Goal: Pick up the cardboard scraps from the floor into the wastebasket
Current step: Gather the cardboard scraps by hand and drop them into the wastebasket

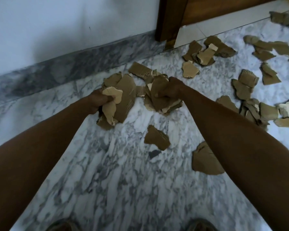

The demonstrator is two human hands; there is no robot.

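left hand (98, 101) grips cardboard scraps (122, 97) | right hand (171, 88) grips more

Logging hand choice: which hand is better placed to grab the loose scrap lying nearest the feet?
Right, marginally. The loose scrap lies below the right hand, nearer than the left hand. But both hands already grip scrap bundles, so emptying first seems wiser.

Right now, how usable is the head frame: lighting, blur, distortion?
Head view: dim, bluish light with a soft shadow on the white wall; wide-angle bending of the grey marble skirting; torn brown cardboard scraps at far right smeared by blur; left hand and right hand, each gripping scraps, reasonably sharp.
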